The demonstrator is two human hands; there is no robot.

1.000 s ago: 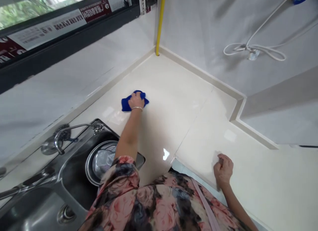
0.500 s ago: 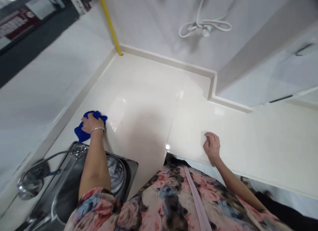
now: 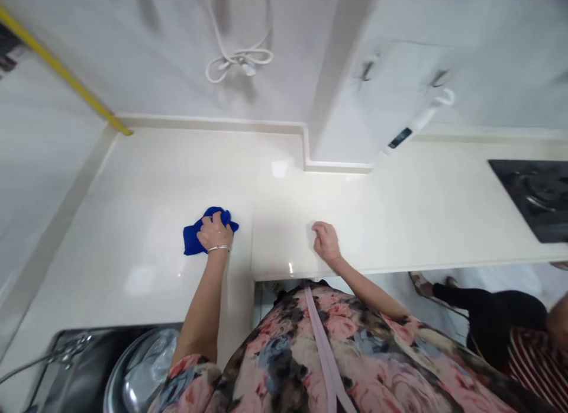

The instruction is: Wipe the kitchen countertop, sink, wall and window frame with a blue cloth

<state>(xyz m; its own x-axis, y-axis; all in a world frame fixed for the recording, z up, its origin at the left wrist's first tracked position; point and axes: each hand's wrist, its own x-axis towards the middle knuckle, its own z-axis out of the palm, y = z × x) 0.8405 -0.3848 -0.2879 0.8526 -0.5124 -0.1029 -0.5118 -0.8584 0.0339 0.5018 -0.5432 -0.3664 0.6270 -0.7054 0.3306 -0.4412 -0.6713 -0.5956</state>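
Observation:
My left hand [image 3: 215,231] presses a bunched blue cloth [image 3: 191,240] against the glossy white countertop [image 3: 177,170], its fingers gripping the fabric. Parts of the cloth stick out on both sides of the fingers. My right hand [image 3: 326,241] rests near the counter's front edge with its fingers curled in and nothing visible in them. A thin bracelet [image 3: 218,248] circles my left wrist.
Lower left is a dark sink [image 3: 75,377] with a round metal bowl [image 3: 116,371] in it. A yellow pipe [image 3: 66,76] meets the back corner. On the right are a black cooktop [image 3: 523,194] and another person [image 3: 497,318]. A white cord [image 3: 255,55] hangs on the wall.
My left hand has slid the blue cloth away from the sink and along the counter, toward my right hand. The view has turned right, bringing the cooktop and the other person more into sight.

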